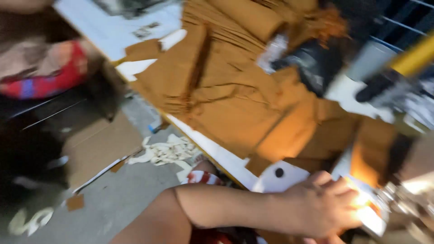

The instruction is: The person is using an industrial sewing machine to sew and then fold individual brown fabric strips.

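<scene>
The whole view is blurred and tilted. My left hand (323, 208) reaches in from the lower left on a bare forearm. Its fingers are curled beside a brightly lit spot on a sewing machine (389, 199) at the lower right. Whether it grips anything cannot be made out. A pile of brown fabric pieces (235, 90) covers the white table (217, 153) just above the hand. A white plate with a round hole (282, 174) lies next to the wrist. My right hand is not visible.
A black object (316, 63) rests on the fabric at the upper right, near a yellow bar (413, 58). On the grey floor lie cardboard (99, 144) and white scraps (165, 151). Another person in red and blue clothing (45, 77) is at the far left.
</scene>
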